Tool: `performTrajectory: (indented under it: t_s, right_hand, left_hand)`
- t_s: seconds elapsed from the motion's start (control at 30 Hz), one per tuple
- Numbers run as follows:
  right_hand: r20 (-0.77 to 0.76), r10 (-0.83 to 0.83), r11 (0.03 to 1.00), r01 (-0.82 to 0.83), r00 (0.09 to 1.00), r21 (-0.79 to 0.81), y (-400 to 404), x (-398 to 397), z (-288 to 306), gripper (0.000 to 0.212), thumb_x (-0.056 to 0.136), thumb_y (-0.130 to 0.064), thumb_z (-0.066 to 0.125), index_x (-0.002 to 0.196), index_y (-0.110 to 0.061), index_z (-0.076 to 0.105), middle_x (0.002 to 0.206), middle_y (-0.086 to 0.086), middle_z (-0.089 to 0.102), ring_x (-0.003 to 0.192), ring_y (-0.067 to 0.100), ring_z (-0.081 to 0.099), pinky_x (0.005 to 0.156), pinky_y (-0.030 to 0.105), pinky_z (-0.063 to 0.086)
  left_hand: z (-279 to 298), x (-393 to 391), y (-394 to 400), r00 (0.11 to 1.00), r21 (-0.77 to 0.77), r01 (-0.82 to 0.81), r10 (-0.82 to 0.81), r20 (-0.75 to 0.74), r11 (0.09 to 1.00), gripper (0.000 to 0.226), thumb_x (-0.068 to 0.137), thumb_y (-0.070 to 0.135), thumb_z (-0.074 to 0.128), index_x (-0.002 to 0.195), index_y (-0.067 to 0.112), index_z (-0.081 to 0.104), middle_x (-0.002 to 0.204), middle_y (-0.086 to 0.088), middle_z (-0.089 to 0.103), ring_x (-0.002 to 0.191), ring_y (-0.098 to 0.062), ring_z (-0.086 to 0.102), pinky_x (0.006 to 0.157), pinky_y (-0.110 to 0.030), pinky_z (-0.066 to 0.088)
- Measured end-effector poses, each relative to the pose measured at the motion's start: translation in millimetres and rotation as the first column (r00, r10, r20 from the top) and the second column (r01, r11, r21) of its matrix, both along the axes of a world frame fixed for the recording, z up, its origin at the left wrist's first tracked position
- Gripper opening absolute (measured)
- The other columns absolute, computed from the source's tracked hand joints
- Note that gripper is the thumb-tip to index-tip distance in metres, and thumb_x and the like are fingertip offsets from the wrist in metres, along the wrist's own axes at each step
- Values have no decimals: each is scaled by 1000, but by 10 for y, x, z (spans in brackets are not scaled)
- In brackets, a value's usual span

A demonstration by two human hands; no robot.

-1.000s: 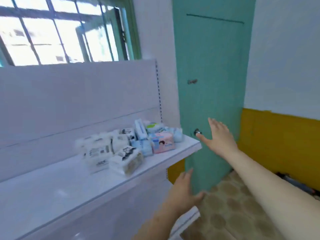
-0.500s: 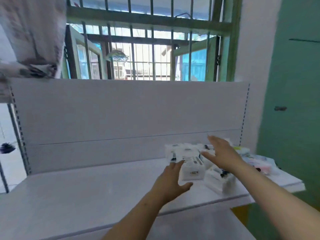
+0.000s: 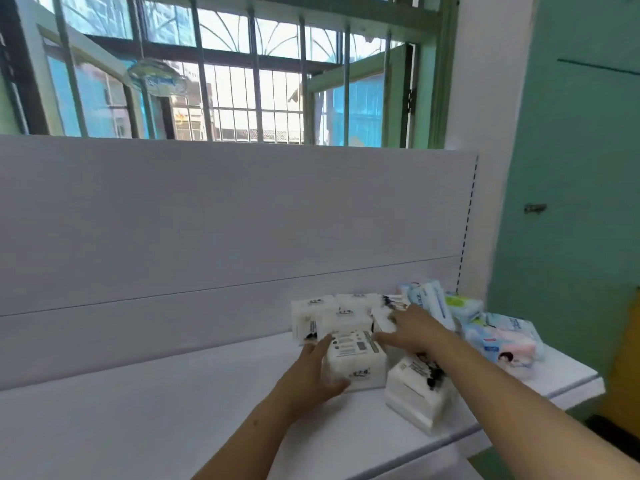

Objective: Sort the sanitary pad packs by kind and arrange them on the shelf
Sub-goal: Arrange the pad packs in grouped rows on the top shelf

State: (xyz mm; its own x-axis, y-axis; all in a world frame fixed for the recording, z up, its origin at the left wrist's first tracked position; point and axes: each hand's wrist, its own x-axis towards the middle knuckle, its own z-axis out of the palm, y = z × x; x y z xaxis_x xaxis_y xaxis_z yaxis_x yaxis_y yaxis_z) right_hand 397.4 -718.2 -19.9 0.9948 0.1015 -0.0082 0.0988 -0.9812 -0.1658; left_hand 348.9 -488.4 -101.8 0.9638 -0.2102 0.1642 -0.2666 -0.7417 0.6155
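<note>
Several white sanitary pad packs with black print lie in a heap on the white shelf (image 3: 138, 420) at its right half. My left hand (image 3: 311, 372) presses against the left side of the front white pack (image 3: 356, 358), and my right hand (image 3: 412, 330) touches its right top edge, fingers spread. Another white pack (image 3: 414, 393) lies under my right forearm near the shelf's front edge. More white packs (image 3: 318, 317) stand behind. Blue packs (image 3: 433, 306), a green-topped pack (image 3: 462, 304) and a blue-and-pink pack (image 3: 502, 348) are piled at the far right.
A white back panel (image 3: 207, 220) rises behind the shelf, with a barred window (image 3: 242, 74) above it. A teal door (image 3: 571, 168) stands to the right of the shelf end. The shelf's left half is bare.
The view has swung left from the door to face the shelf. Both hands have come forward and down onto the front white pack.
</note>
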Motion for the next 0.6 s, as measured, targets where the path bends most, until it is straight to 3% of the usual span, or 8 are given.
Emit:
performTrajectory:
  t_s: [0.1,0.17,0.23,0.3,0.37,0.5,0.6]
  right_hand:
    - [58,-68,997,71,996,-42,51,141,-171,87,80,-81,43,145,-23,43,146,19,43,137,33,34,108,39,34]
    - [72,-136,989,130,988,75,45,188,-335,96,75,-87,40,152,-32,28,153,21,32,142,35,29,113,42,29]
    - [58,-152,971,138,987,194,8,260,-458,100,75,-87,42,156,-34,15,156,20,27,143,34,29,112,41,31]
    - [84,-150,964,126,985,234,-28,324,-515,101,76,-85,45,156,-32,13,155,18,32,140,33,35,110,40,35]
    - [128,-150,957,112,980,269,-38,361,-560,100,77,-81,49,156,-31,16,151,16,40,135,31,42,106,39,40]
    - [221,-169,949,98,961,299,-32,387,-620,89,78,-73,52,150,-27,29,135,10,56,119,29,54,92,37,49]
    - [360,-257,916,108,897,386,-15,351,-579,79,78,-67,54,141,-22,37,122,7,62,108,27,59,84,36,51]
  left_hand:
    - [-144,178,-53,999,-90,-25,29,42,996,91,68,54,77,144,37,29,139,7,47,130,-12,49,109,-29,40]
    - [-213,261,-35,996,-115,-26,35,78,993,93,61,61,79,136,44,28,132,12,48,127,-8,49,108,-29,41]
    - [-259,305,-29,994,-48,-3,9,107,999,103,56,70,78,139,43,25,132,15,43,127,-5,44,109,-28,39]
    - [-289,299,-52,990,58,-7,-1,142,998,116,57,80,70,150,36,16,138,13,37,128,-7,38,110,-26,35]
    - [-323,313,-55,983,77,-12,-2,185,997,112,64,81,61,153,34,12,143,13,36,129,-8,38,109,-23,33]
    - [-311,327,-30,993,-163,26,-6,118,986,100,62,63,80,143,48,22,135,27,46,125,4,46,108,-25,41]
    - [-246,283,-18,993,-290,59,-26,116,955,88,66,32,89,129,49,30,117,39,52,113,8,55,92,-8,43]
